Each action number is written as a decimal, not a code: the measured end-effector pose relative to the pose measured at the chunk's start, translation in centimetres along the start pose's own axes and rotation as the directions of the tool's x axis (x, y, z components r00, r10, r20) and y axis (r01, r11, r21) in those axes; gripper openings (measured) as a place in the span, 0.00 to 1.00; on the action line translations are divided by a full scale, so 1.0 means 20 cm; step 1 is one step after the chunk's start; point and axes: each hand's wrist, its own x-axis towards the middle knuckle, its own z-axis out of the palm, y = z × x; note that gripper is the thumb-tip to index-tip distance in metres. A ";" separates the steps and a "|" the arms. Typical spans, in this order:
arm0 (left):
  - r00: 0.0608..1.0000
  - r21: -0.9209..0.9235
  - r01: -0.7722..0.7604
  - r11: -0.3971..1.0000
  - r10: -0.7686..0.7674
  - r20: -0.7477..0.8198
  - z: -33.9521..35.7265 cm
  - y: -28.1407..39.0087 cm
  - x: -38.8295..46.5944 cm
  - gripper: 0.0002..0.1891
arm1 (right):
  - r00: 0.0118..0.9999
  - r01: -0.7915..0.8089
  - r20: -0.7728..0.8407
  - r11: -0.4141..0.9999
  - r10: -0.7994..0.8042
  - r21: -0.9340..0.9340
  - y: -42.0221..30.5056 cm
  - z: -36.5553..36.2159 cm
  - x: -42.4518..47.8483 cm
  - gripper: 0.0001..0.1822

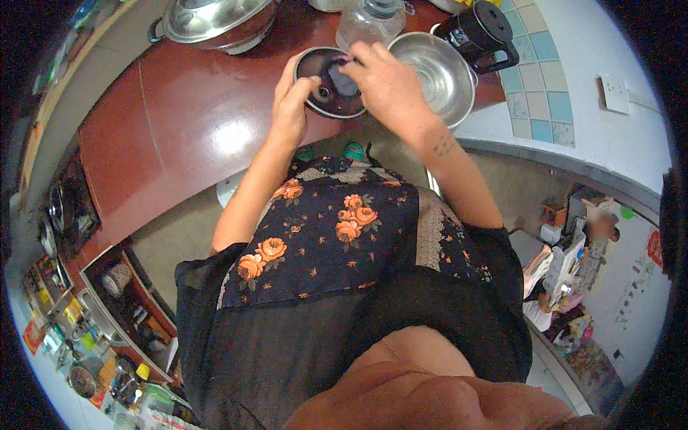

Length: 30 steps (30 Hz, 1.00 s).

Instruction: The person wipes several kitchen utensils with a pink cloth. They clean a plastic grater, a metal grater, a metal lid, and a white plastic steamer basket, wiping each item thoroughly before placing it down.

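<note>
My left hand (293,97) grips the left side of a round, dark, shiny vessel or lid (336,105) with a pale rim. Its thumb reaches over the rim, beside a small ring-shaped detail. Over the right side of this round thing is my right hand (384,80), fingers bent and slightly blurred. Whether it pinches something small there cannot be made out. A perforated metal colander (446,80) stands just right of the round thing, partly behind my right hand and forearm. Behind both is a clear plastic or glass jar (371,27).
A red-brown countertop (188,107) stretches left, bearing a large lidded metal pot (220,27). A black lidded jug (484,37) stands by the tiled wall (537,80). Crowded shelves (102,344) are at lower left. Another person (596,242) is at far right.
</note>
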 end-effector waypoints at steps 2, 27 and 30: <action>0.996 0.069 0.008 0.998 -0.001 -0.091 -0.02 -0.06 0.01 0.24 | 0.995 0.039 0.089 0.998 -0.034 -0.055 -0.05 0.02 -0.03 0.10; 0.972 -0.031 -0.110 0.993 0.114 0.208 0.10 0.12 0.11 0.33 | 0.683 -0.028 0.060 -0.056 0.728 0.998 0.19 -0.25 -0.28 0.18; 0.961 0.014 -0.151 0.988 0.143 0.237 0.12 0.08 0.13 0.33 | 0.624 -0.035 0.069 -0.061 0.778 0.998 0.17 -0.25 -0.28 0.17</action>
